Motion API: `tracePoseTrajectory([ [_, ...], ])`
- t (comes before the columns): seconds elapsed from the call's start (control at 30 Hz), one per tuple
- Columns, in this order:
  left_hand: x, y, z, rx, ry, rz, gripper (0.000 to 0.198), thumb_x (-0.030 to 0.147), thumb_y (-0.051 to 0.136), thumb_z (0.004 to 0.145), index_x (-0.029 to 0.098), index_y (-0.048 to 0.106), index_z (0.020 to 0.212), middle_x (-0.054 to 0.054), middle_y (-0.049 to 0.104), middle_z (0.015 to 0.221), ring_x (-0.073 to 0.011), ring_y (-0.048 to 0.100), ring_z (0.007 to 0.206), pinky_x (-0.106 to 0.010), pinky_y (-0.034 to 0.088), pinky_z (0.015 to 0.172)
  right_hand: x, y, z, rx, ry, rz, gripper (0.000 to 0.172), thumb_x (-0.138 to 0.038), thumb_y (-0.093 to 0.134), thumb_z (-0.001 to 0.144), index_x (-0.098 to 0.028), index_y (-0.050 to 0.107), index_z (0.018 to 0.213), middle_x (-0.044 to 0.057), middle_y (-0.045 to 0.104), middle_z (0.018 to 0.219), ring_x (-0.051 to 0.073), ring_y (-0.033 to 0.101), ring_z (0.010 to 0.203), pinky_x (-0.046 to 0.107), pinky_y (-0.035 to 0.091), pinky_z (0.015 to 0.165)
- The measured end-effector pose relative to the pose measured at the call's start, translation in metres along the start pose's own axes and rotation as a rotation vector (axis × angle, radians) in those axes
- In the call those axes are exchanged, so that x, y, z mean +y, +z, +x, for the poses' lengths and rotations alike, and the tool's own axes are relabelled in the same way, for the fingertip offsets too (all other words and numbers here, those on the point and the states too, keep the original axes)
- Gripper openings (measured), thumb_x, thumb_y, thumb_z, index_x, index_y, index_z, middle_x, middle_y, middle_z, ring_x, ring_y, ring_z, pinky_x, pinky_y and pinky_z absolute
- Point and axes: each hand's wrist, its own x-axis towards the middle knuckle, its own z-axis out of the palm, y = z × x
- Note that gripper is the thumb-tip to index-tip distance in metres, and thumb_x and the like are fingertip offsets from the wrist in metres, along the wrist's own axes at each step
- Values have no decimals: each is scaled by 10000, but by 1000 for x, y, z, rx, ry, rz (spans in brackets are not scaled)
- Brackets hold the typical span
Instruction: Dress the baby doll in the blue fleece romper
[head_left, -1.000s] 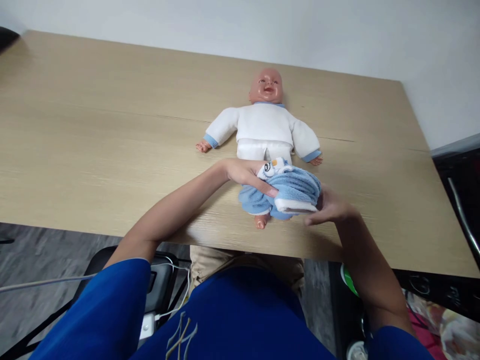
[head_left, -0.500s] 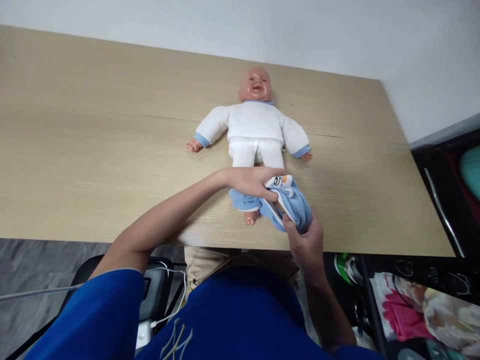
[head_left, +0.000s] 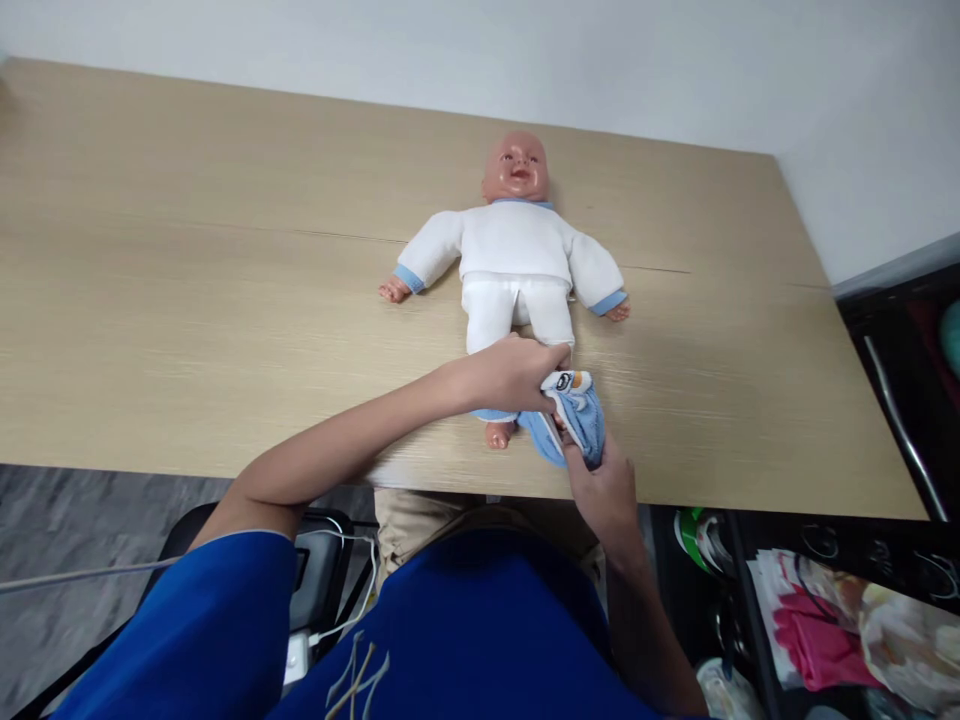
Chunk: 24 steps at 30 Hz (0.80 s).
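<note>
A baby doll (head_left: 517, 250) in a white top and white trousers lies on its back on the wooden table (head_left: 187, 280), head toward the wall. Bunched light-blue trousers (head_left: 576, 425) with a printed patch sit down around its ankles near the table's front edge. My left hand (head_left: 514, 375) is closed on the blue fabric at the doll's lower legs. My right hand (head_left: 600, 480) grips the same blue bundle from below. One bare doll foot (head_left: 497, 435) sticks out to the left of the bundle.
A white wall runs behind the table. A black chair and white cables (head_left: 330, 600) are under the table at lower left. Dark shelving with pink and green items (head_left: 810, 620) stands at lower right.
The blue trousers have slid down the doll's legs toward its feet, baring more of the white trousers. My right hand moved from the bundle's right side to beneath it.
</note>
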Motion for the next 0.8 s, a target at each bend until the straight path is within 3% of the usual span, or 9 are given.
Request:
tracePoseTrajectory([
  [0.1,3,7,0,44,-46,54,473,371,773,1016,163,711,1437,-128,836,1009,-347,797,979,-443,506,895,8,2,8,102,-32,-54,558,-551,692,905,-181,866,1285,202,920,1121,434,858,1036,519,679,924],
  [0.23,-5,20,-2,105,-21,32,594,354,817,927,204,716,1493,-109,796,971,-346,753,877,-432,479,818,19,5,14,152,-172,19,394,-458,710,920,-236,830,1222,160,898,1124,410,830,1050,555,674,974],
  [0.4,-25,27,-2,160,93,-167,510,333,869,832,282,677,1301,8,654,815,-263,631,751,-382,442,752,27,6,19,42,-123,164,353,-414,740,942,-257,785,1255,133,894,1152,389,834,1042,573,699,1009],
  [0.53,-30,15,0,102,198,-434,528,374,925,826,278,572,1207,0,687,902,-268,681,809,-389,489,751,31,12,29,-89,-44,399,439,-418,735,965,-246,744,1368,125,898,1309,356,863,1193,549,715,1101],
  [0.63,-30,5,0,88,263,-546,615,439,949,826,274,512,1225,-18,720,983,-277,722,878,-402,533,789,29,18,36,-71,-19,528,498,-417,762,941,-235,709,1402,136,896,1325,339,871,1215,509,739,1062],
  [0.7,-31,3,-1,91,277,-615,663,484,958,826,271,477,1230,-39,750,1055,-281,740,935,-404,557,825,26,20,40,-39,-60,582,561,-424,818,923,-240,671,1433,146,888,1343,330,873,1221,497,738,1068],
  [0.8,-33,6,-6,127,266,-682,671,500,924,861,253,460,1279,-55,762,1089,-273,736,945,-404,559,846,22,16,48,-54,-187,621,664,-450,904,922,-261,643,1502,160,844,1478,329,843,1343,528,689,1193],
])
